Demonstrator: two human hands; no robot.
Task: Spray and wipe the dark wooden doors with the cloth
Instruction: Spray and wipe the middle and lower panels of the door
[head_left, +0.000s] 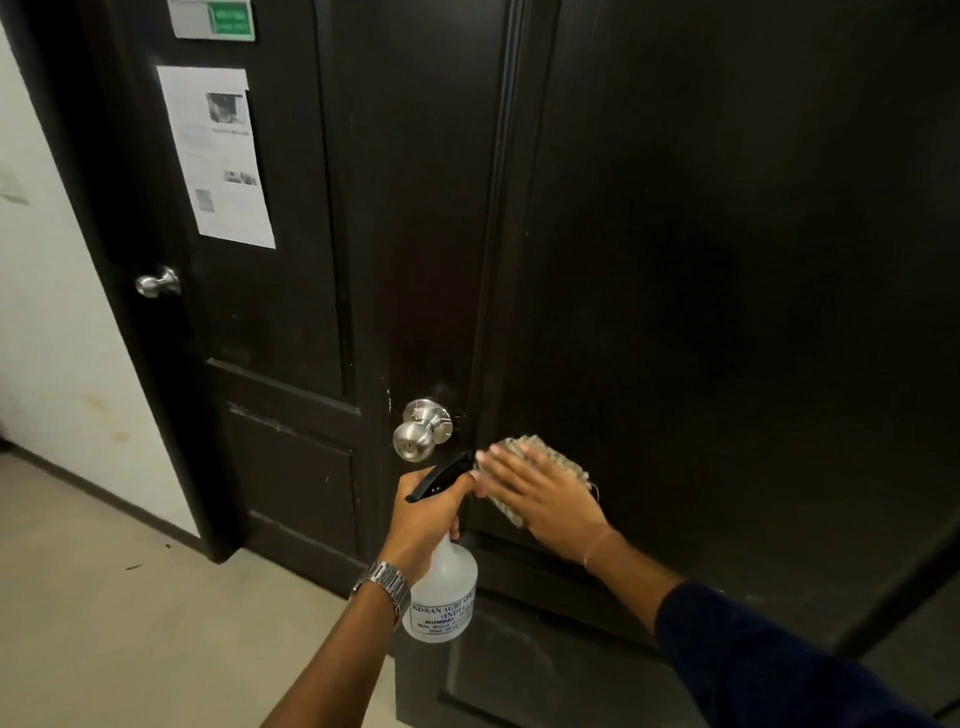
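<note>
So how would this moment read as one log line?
left hand: holds spray bottle | right hand: presses cloth on door | beside knob

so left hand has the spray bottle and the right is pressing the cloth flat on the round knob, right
Not quite. In the head view the right hand presses the cloth flat on the dark door panel, right of the knob and apart from it. The left hand does hold the spray bottle.

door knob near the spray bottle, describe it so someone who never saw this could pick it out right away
Start at the dark wooden doors filling the view and find the seam where two meet. The door knob is a round brushed-metal one just left of that seam, directly above the spray bottle the left hand grips. Unlike the other knob far left beneath the taped paper notice, it faces the camera, showing its keyhole.
</note>
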